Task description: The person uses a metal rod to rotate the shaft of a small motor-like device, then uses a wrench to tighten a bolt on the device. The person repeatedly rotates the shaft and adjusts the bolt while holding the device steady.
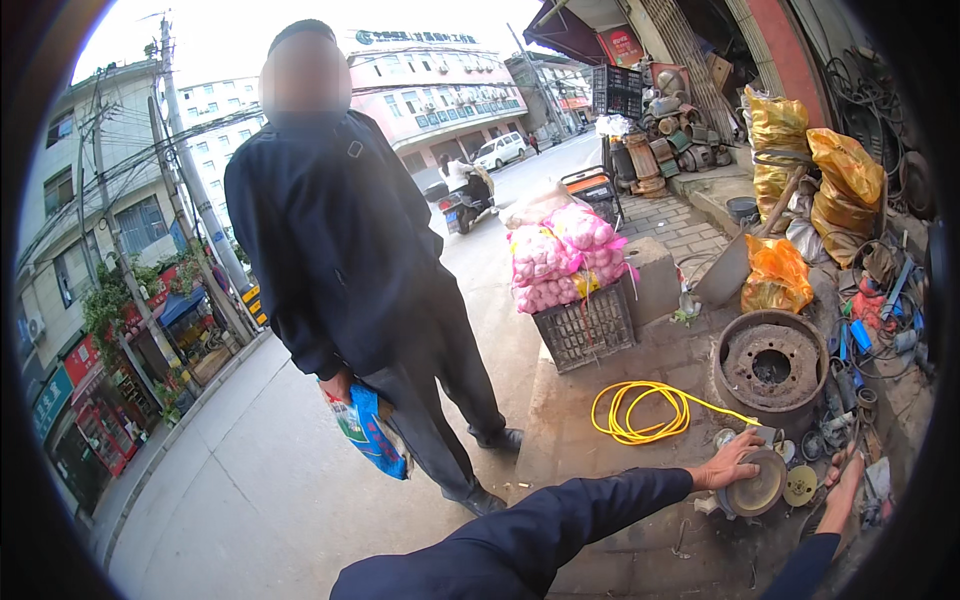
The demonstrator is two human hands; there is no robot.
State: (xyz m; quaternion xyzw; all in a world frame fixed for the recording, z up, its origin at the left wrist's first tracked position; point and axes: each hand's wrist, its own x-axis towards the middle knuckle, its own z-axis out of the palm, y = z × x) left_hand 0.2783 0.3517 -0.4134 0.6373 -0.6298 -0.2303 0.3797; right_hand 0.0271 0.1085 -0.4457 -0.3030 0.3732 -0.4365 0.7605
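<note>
My left hand [728,464] reaches out and lies on the edge of a round, dull metal machine part [758,487] on the ground, its fingers stretched out. To the right of that part, my right hand [845,482] is low among loose pieces, its fingers curled; what they hold, if anything, is hard to make out. Between my hands lies a small yellowish disc with holes [800,486]. A coiled yellow hose or cable [645,418] runs across the paving towards the round part. Just beyond my hands stands a rusty wheel rim [725,365].
A person [340,230] in dark clothes stands to the left with a blue bag [365,430]. Pink net sacks [545,255] sit on a black crate [588,325]. Yellow sacks [845,185], an orange bag [777,278] and scrap parts line the right; a scooter [468,208] is on the road.
</note>
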